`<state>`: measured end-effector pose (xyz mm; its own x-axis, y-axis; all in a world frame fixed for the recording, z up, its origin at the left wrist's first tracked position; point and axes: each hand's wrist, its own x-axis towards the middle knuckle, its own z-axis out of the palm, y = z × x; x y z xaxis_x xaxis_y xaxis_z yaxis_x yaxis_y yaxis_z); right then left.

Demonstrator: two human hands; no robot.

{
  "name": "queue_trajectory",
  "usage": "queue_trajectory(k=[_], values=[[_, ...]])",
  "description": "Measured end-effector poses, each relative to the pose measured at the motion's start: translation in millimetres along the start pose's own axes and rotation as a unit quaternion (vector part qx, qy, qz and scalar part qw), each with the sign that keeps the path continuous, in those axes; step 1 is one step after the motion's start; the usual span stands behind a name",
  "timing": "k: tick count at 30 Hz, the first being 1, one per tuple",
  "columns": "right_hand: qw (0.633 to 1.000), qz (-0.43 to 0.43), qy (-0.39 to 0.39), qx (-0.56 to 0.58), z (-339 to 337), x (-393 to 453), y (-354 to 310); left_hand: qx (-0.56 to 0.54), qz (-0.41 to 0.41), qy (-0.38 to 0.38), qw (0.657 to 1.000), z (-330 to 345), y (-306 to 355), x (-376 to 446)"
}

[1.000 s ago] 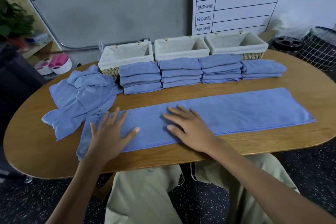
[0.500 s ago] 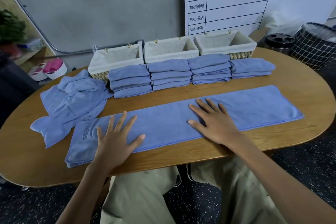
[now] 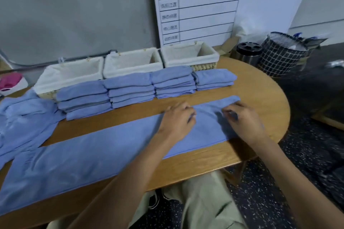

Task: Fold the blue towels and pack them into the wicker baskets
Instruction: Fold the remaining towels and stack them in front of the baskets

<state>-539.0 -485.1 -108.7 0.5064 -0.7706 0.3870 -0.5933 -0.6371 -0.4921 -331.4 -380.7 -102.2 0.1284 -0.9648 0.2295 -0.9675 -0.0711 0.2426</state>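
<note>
Long blue towel [image 3: 96,156] flat along near edge of wooden table [image 3: 260,98], folded lengthwise. Left hand [image 3: 176,119] and right hand [image 3: 243,122] both on its right end, fingers curled, apparently pinching cloth (blurred, grip detail unclear). Four stacks of folded towels [image 3: 130,89] just in front of three lined wicker baskets [image 3: 130,63]. Unfolded towel pile [image 3: 24,117] far left.

The scene is evenly and softly lit from above, with only faint shadows cast under the hands [image 3: 177,119] onto the towel [image 3: 89,156]. Motion blur is seen throughout, the chart [image 3: 197,5] lettering is smeared, and straight lines are bowed toward the edges.
</note>
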Motion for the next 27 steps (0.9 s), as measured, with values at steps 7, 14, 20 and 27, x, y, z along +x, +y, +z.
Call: queue_trajectory(k=[7,14,20,27], values=[[0.998,0.021,-0.025,0.053,-14,-7,40,-0.065,0.016,-0.048,0.997,38,52,106],[0.992,0.122,-0.011,-0.014,-25,-8,58,-0.311,-0.02,-0.136,0.94,43,69,143],[0.988,0.146,-0.027,-0.03,-28,-3,60,-0.421,0.009,-0.109,0.901,29,70,147],[0.972,0.112,0.006,0.207,-44,-9,26,-0.358,0.069,-0.04,0.93,-1,42,135]])
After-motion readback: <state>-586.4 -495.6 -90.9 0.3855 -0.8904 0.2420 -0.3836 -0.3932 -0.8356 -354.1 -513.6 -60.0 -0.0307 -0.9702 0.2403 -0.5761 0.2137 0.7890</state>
